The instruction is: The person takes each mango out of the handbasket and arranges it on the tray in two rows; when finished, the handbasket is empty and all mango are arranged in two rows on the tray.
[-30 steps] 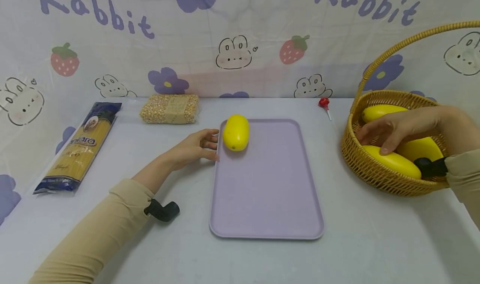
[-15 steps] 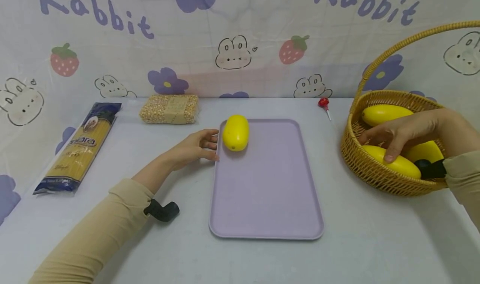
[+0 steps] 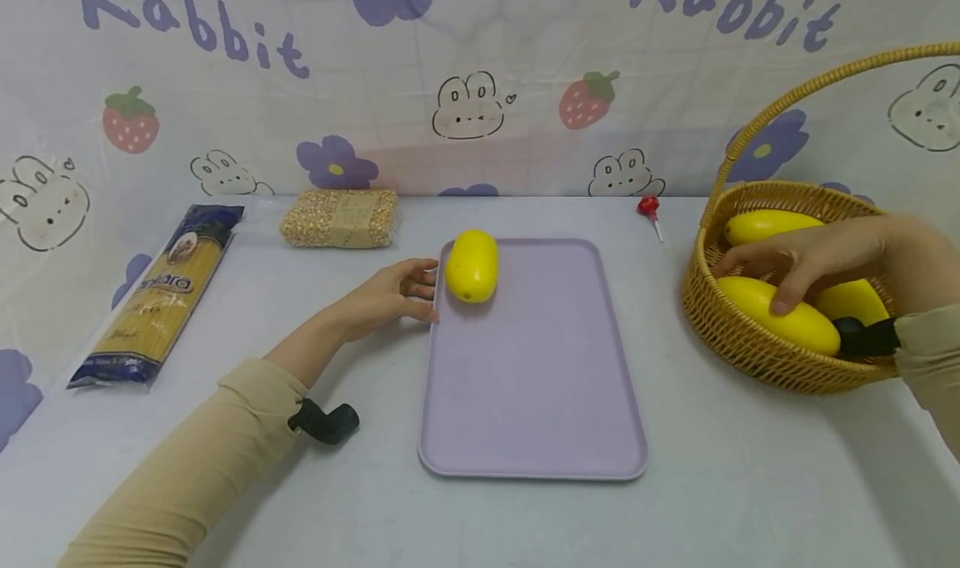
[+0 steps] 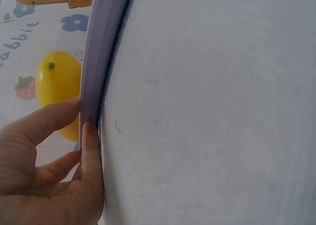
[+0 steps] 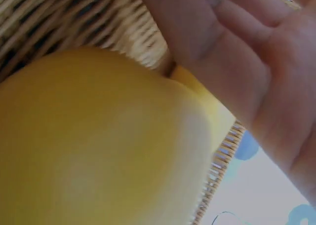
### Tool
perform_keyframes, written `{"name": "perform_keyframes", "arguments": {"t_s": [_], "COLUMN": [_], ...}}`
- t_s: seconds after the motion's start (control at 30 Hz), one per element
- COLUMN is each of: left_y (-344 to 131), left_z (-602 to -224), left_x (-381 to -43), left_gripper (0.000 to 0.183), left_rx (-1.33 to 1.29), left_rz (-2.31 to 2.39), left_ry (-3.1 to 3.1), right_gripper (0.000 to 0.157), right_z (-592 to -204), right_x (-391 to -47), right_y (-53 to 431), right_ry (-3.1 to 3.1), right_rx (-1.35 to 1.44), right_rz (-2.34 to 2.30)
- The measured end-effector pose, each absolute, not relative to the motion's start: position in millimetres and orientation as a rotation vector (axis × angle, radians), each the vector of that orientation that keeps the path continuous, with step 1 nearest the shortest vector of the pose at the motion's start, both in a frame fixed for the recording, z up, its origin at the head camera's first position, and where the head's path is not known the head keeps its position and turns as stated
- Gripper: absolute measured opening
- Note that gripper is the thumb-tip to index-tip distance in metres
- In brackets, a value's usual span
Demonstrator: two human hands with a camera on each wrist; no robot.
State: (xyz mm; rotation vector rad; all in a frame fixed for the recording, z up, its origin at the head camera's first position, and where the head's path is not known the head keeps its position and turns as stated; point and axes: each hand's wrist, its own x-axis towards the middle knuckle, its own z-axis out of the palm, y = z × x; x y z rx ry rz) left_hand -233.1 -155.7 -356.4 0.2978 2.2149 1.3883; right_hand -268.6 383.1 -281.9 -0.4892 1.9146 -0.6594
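Observation:
My right hand (image 3: 828, 255) reaches into the wicker basket (image 3: 697, 301) and grips a yellow melon (image 3: 772, 318), thumb on its near side and fingers over the far side. In the right wrist view this melon (image 5: 98, 136) fills much of the picture beside the palm. More yellow fruit (image 3: 772, 224) lies behind it, partly hidden by the hand. On the left, my left hand (image 3: 382, 301) touches the left edge of a lilac tray (image 3: 532, 368) with its fingertips. Another yellow melon (image 3: 472, 266) sits in the tray's far left corner, close to those fingers.
A pack of spaghetti (image 3: 161, 293) lies at the far left. Near the back wall is a bag of corn kernels (image 3: 341, 218). A red lollipop (image 3: 649, 211) lies between tray and basket. The basket's tall handle (image 3: 787, 105) arches above the right hand.
In the basket, the near melon has shifted slightly up and turned under my right hand, whose thumb lies further over it. The left hand and the tray stay put.

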Motion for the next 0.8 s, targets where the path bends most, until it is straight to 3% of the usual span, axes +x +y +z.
{"name": "perform_keyframes", "arguments": {"t_s": [0.2, 0.8], "left_y": [-156, -156], "left_z": [-357, -357], "left_x": [-233, -233], "left_gripper": [0.085, 0.085], "left_rx": [0.290, 0.308], "left_rz": [1.385, 1.396], "left_ry": [2.223, 2.218], "right_gripper": [0.068, 0.066], "right_z": [-265, -213], "right_x": [-267, -247], "right_y": [390, 324], "right_ry": [2.144, 2.268], "right_rx": [-0.602, -0.777], "right_rz": [-0.720, -0.854]}}
